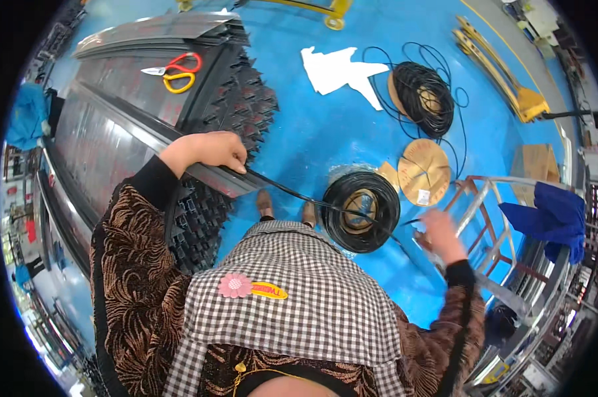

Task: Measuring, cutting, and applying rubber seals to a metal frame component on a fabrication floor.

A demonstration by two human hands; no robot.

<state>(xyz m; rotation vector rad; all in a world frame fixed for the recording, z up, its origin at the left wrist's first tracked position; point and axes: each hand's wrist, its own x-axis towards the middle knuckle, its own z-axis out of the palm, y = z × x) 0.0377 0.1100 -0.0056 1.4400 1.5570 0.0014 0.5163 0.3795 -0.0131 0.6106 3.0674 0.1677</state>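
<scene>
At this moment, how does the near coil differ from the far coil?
The near coil is neatly wound; the far coil has loose loops spread around it. The left hand holds a strand reaching to the near coil; the far coil lies untouched. Both are black.

Blue floor (292, 126), on it 1 neat black coil (386, 208), 1 looser coil (415, 86), 1 cardboard disc (424, 165), 1 white sheet (335, 69)

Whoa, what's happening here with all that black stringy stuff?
The person's left hand is pinching a black strip that runs across to a coil on the blue floor. The right hand is out past the coil, too blurred to tell whether it grips anything. Scissors lie on the stacked bars to the left.
</scene>
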